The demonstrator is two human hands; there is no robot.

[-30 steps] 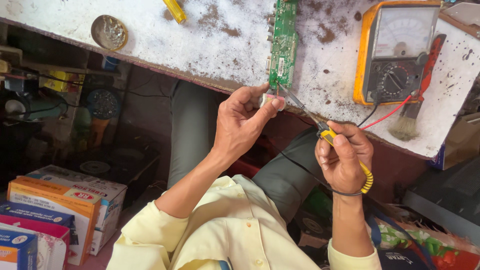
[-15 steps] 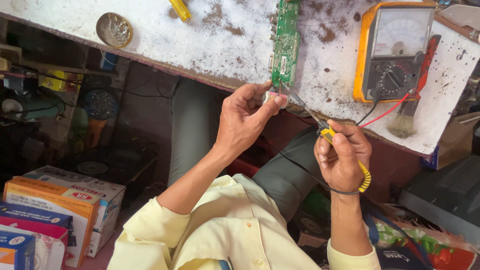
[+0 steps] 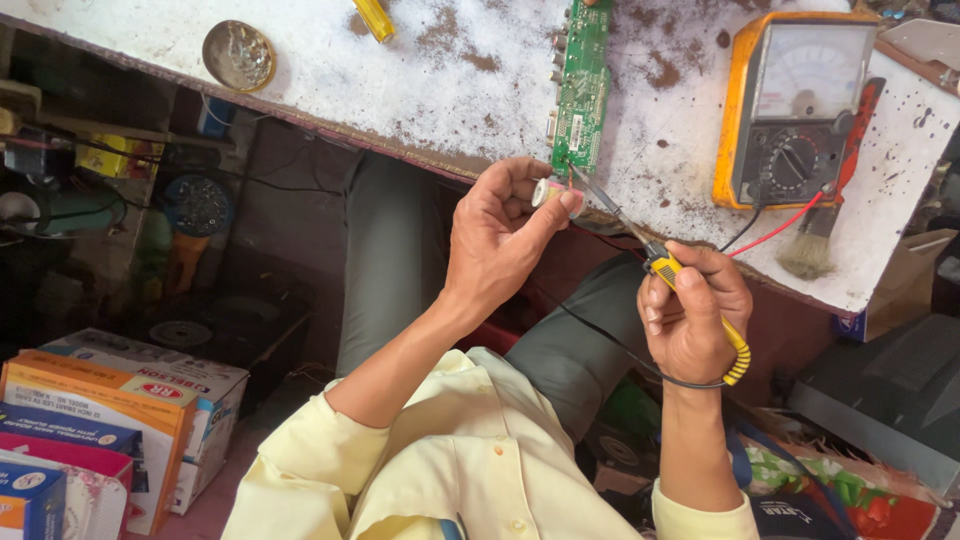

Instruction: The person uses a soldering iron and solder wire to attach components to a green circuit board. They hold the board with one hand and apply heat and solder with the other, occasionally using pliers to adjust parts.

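I am seeing the green circuit board (image 3: pixel 582 85) cut off at the top edge, its long axis running away from me. Below its near end, my left hand (image 3: pixel 500 240) is pinching a small, hard-to-identify pale piece (image 3: pixel 547 192). My right hand (image 3: pixel 690 320) is gripping a yellow-handled soldering iron (image 3: pixel 655 262), tip pointing at the board's near end.

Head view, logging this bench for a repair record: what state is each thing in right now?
Left hand: pinching a small pale spool.
Right hand: gripping the soldering iron, tip at the board's edge.
Circuit board: flat on the table.
Analog multimeter: lying face up, leads attached.
Brush: lying beside the multimeter.
Round tin: open.
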